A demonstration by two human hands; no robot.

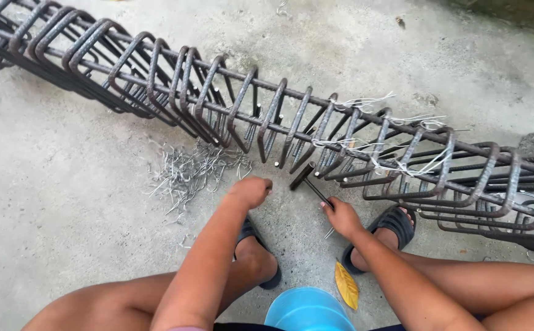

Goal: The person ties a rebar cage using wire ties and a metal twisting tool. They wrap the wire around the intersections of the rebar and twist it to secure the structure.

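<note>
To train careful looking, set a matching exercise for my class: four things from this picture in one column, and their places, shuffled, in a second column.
Things:
1. loose wire pieces
2. yellow leaf
3. hook tool
4. white wire ties

Places:
A. in the right hand
B. wound on the rebar cage, right part
C. heaped on the concrete, left of the left hand
D. on the ground by the right sandal

Pairs: 1-C, 2-D, 3-A, 4-B

The rebar cage (267, 116) runs off both edges, perhaps longer.
</note>
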